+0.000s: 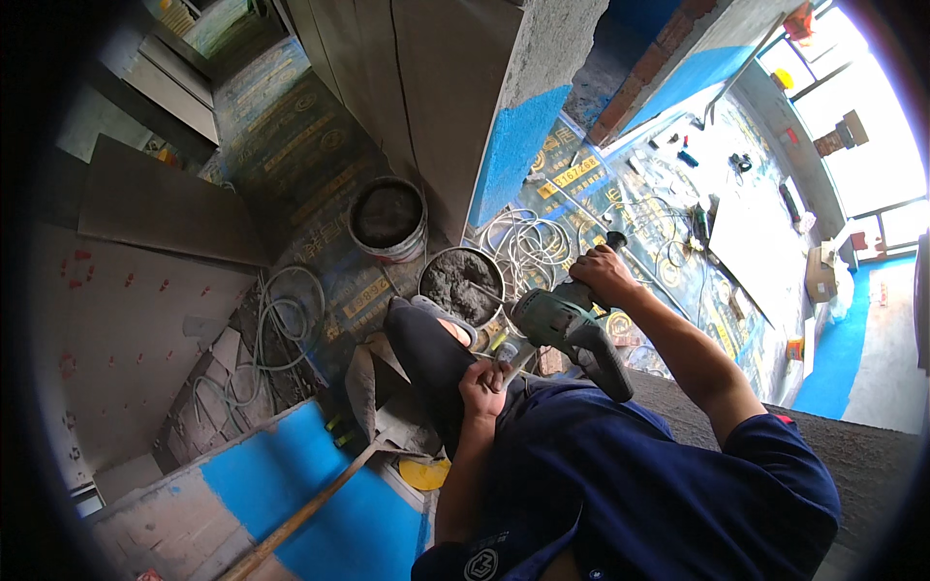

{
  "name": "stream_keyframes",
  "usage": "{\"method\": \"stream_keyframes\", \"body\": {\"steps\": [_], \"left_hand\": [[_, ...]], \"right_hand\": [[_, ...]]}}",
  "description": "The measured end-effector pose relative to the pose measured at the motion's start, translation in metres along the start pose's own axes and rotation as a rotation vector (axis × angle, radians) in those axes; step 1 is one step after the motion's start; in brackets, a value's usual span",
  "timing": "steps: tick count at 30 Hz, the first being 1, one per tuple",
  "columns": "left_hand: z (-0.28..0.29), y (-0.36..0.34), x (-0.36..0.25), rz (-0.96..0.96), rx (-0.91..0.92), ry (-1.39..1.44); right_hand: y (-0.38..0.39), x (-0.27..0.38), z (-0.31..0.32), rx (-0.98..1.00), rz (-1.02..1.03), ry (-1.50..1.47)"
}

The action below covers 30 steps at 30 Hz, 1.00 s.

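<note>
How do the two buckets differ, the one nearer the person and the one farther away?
The nearer bucket has the power mixer's rod reaching into it; the farther bucket has none.
The nearer bucket's paste is lighter grey and lumpy, while the farther bucket's filling looks darker and smoother.
The farther bucket shows much of its outer wall; the nearer bucket shows mostly its rim.
Both are round and open-topped.

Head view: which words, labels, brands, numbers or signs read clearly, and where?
Dark floor sheeting with yellow print: characters and digits, legible in places, not copied here.
Navy cloth shirt: round white emblem; lettering beside it too small to read.
White round bucket with red markings: too blurred to read.
Green power tool: no readable text.
</note>
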<state>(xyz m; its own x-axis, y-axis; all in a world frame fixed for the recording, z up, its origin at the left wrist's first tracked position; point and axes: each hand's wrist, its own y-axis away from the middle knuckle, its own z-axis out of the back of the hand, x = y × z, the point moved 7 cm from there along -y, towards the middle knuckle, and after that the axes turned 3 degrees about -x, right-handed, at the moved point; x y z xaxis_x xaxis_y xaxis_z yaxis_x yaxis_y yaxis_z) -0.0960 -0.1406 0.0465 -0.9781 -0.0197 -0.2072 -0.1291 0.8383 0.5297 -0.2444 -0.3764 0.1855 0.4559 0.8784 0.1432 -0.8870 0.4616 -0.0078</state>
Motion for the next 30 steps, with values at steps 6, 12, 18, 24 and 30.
{"method": "stream_keyframes", "body": {"steps": [6, 12, 18, 24, 30], "left_hand": [[-0.003, 0.006, 0.003, 0.014, -0.045, 0.029], [-0.011, 0.015, 0.005, 0.040, -0.069, -0.010], [-0.015, 0.019, 0.007, 0.116, -0.003, -0.194], [-0.014, 0.023, 0.018, 0.311, 0.087, -0.385], [-0.011, 0.029, 0.027, 0.330, 0.133, -0.449]], "right_hand": [[0.006, 0.001, -0.001, -0.018, -0.007, -0.013], [0.007, 0.005, -0.002, -0.016, -0.003, 0.002], [0.005, 0.014, 0.002, -0.019, 0.011, 0.016], [0.007, 0.018, 0.007, -0.021, 0.017, 0.030], [0.016, 0.015, 0.000, -0.025, 0.012, 0.029]]}}
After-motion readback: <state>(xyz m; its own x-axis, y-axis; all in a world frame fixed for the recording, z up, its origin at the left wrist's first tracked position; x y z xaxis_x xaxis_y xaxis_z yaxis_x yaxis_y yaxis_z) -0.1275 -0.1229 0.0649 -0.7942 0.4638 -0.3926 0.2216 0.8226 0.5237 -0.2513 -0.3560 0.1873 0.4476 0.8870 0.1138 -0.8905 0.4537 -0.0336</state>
